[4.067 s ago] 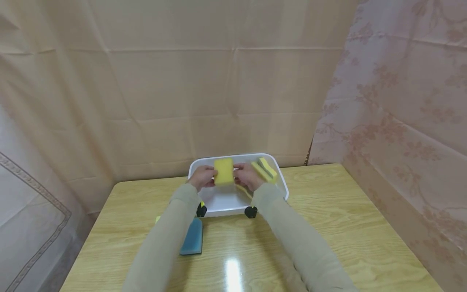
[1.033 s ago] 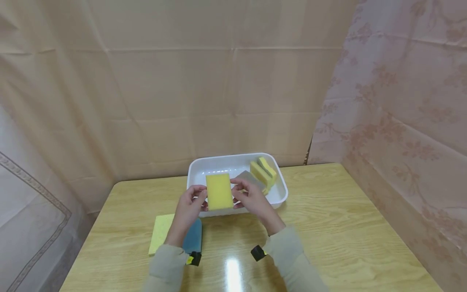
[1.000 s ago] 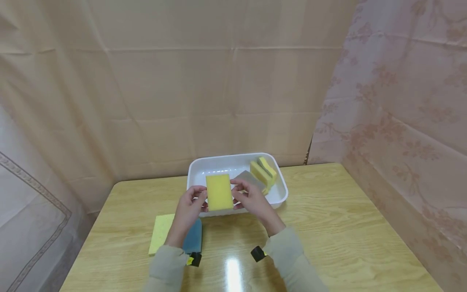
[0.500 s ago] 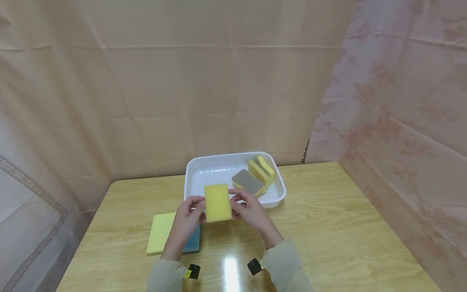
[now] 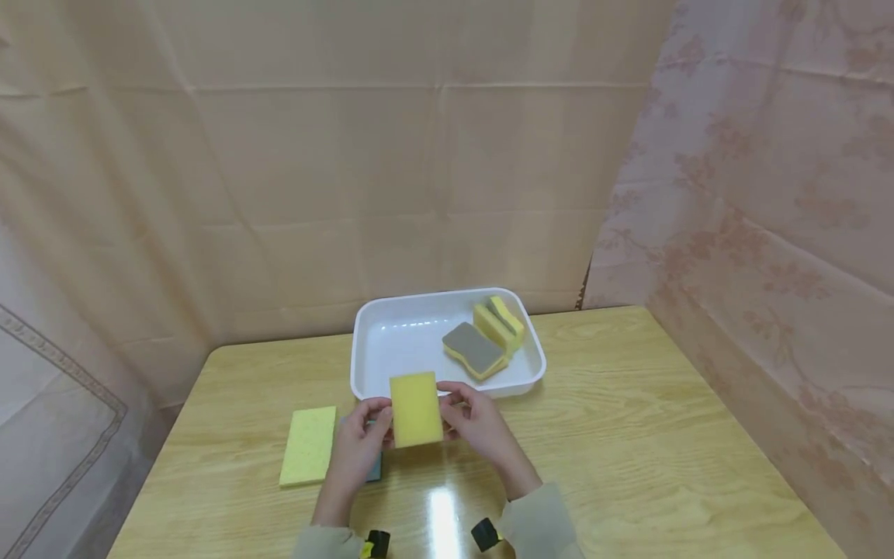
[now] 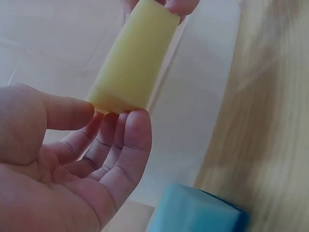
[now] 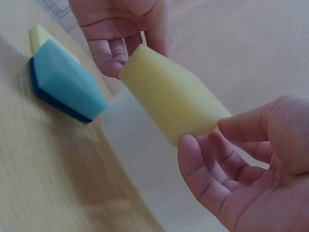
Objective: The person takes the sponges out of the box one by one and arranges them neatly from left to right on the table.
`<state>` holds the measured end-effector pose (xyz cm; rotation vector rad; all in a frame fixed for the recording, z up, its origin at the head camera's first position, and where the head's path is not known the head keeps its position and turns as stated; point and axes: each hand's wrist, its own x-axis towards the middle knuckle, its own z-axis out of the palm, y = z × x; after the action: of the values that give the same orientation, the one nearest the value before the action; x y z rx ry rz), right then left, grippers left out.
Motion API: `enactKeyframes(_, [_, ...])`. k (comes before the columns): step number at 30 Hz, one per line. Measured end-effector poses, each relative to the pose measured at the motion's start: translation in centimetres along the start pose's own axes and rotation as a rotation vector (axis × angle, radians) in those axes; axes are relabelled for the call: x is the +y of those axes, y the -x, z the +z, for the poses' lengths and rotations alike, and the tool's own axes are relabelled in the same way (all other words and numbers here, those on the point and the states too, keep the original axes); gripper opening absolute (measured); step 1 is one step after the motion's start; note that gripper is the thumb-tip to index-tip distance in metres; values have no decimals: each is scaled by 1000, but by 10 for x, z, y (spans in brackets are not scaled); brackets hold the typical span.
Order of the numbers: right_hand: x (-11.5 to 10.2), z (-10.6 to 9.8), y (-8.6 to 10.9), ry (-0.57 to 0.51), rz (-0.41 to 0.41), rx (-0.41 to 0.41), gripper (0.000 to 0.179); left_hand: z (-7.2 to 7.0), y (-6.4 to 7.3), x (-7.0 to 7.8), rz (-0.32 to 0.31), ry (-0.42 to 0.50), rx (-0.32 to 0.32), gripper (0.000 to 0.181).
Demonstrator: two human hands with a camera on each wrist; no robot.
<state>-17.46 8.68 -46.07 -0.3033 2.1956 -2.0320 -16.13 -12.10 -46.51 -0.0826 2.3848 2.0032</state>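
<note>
Both hands hold one yellow rectangular sponge (image 5: 416, 409) up in front of the white tray's near rim. The left hand (image 5: 358, 441) pinches its left edge between thumb and fingertips. At the opposite edge, the right hand (image 5: 482, 427) grips it the same way. In the left wrist view the thumb (image 6: 72, 112) presses one face of the sponge (image 6: 137, 53). Seen from the right wrist, the sponge (image 7: 174, 96) spans the space between the two hands. Partly behind the left hand lies a blue sponge (image 5: 374, 469), its dark underside visible in the right wrist view.
In the white tray (image 5: 391, 307), a grey-topped yellow sponge (image 5: 475, 349) lies flat beside yellow sponges (image 5: 497, 326) standing on edge at the right. A light yellow sponge (image 5: 308, 446) lies on the wooden table (image 5: 628, 435), left of the blue one. Cloth curtains hang behind.
Earlier, both hands held the yellow sponge over the tray's inside. They have since drawn it toward the body, past the near rim, uncovering the grey-topped sponge and the light yellow one.
</note>
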Motion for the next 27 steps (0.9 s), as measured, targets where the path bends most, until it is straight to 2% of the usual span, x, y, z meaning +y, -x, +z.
enactKeyframes(5, [9, 2, 5, -5, 31, -16, 38, 0, 9, -6, -7, -29, -18, 29])
enactKeyframes(10, [16, 5, 10, -28, 50, -33, 36, -1, 17, -9, -22, -93, -8, 33])
enactKeyframes(17, [26, 9, 16, -14, 39, -51, 39, 1, 22, -17, 32, -263, 35, 29])
enactKeyframes(20, [28, 10, 18, -11, 50, -45, 40, 4, 23, -20, 42, -304, 59, 27])
enactKeyframes(27, [32, 14, 19, -32, 93, -32, 44, 9, 22, -17, -17, -399, 99, 28])
